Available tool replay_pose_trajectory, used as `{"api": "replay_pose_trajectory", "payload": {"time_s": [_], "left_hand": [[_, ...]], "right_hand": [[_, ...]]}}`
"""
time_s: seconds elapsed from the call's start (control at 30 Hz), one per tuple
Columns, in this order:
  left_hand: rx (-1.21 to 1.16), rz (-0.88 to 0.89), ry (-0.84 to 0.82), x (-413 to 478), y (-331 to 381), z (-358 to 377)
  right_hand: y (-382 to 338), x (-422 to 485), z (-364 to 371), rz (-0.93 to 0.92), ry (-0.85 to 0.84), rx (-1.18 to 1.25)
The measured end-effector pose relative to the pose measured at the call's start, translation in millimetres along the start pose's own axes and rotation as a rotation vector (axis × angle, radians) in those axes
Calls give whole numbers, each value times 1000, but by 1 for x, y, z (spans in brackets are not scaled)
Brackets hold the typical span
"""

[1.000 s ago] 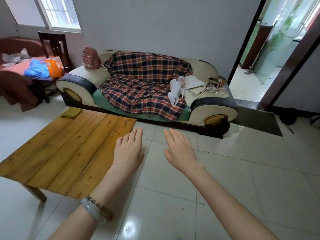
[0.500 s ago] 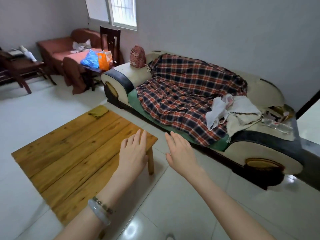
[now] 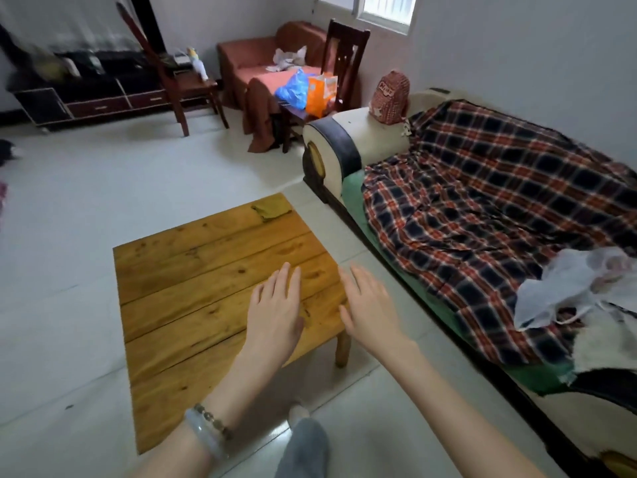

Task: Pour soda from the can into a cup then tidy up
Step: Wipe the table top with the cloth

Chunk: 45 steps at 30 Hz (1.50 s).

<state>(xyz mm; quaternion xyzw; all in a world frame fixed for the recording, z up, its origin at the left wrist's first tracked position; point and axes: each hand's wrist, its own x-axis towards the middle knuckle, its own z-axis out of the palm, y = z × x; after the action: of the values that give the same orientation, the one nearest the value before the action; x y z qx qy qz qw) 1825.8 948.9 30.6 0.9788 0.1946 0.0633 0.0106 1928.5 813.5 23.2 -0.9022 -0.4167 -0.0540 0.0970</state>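
Observation:
No can and no cup show in the head view. My left hand hovers flat over the near right part of a low wooden table, fingers apart, holding nothing; bracelets sit on its wrist. My right hand is held out beside it over the table's right edge, also flat and empty. A folded yellow-green cloth lies on the table's far corner.
A sofa draped with a plaid blanket runs along the right, with white bags on it. Beyond stand a wooden chair with blue and orange bags, a brown armchair and a dark cabinet. White tile floor surrounds the table.
My view has swung left: the doorway has left the frame, the cabinet and armchair have come in. Both hands stay outstretched and empty, now over the table instead of the floor.

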Motion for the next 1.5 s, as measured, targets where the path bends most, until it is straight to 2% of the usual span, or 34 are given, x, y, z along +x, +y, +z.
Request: {"api": "replay_pose_trajectory", "payload": {"time_s": [0.47, 0.87, 1.07, 1.27, 1.5], "left_hand": [[-34, -159, 25, 168, -81, 43], [-34, -228, -93, 252, -160, 98], [-42, -352, -211, 303, -191, 154], [-95, -446, -372, 340, -218, 220], [-104, -476, -559, 360, -242, 302]], "right_hand": [[19, 209, 52, -149, -74, 37], [25, 350, 122, -262, -157, 86], [53, 429, 191, -327, -295, 112], [71, 507, 281, -415, -314, 105], [69, 569, 394, -516, -480, 71]]}}
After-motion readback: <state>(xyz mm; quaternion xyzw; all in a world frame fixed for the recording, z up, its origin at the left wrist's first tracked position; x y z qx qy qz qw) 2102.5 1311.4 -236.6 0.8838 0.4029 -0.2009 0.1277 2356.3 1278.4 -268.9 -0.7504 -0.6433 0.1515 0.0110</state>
